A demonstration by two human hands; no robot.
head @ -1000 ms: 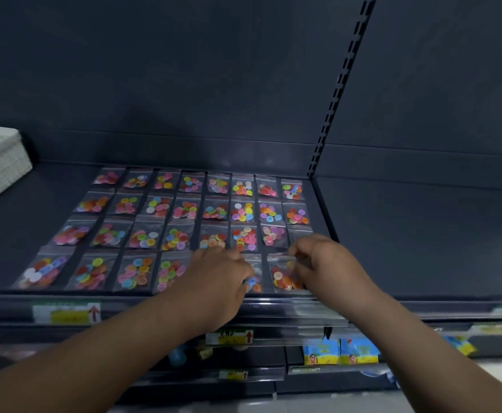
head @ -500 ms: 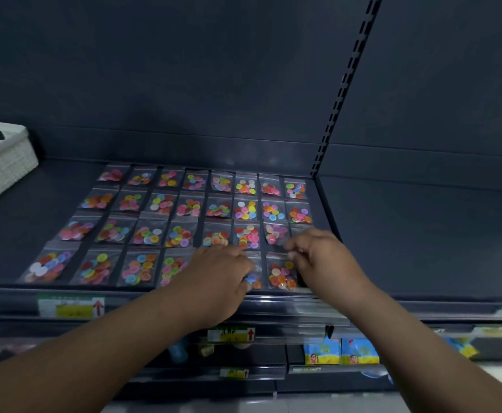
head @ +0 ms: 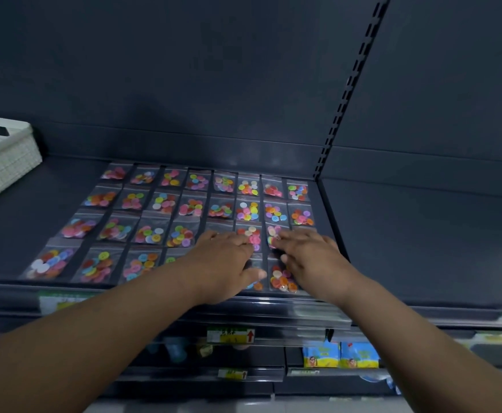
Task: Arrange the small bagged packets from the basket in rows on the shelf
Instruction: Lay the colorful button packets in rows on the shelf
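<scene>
Both hands lie on the front right of the grid. The left hand (head: 226,260) and right hand (head: 309,257) have their fingers stretched flat, gripping nothing and pressing on button packets (head: 160,201) in the two nearest rows. The packets cover the dark shelf (head: 20,228) in four rows, with the white basket (head: 5,162) well apart at left. Each packet's long axis runs front to back, seal strip towards the back wall. Risk, as judged: flat fingers sliding on slick plastic could drag neighbouring packets askew or nudge a front-row packet over the shelf lip.
</scene>
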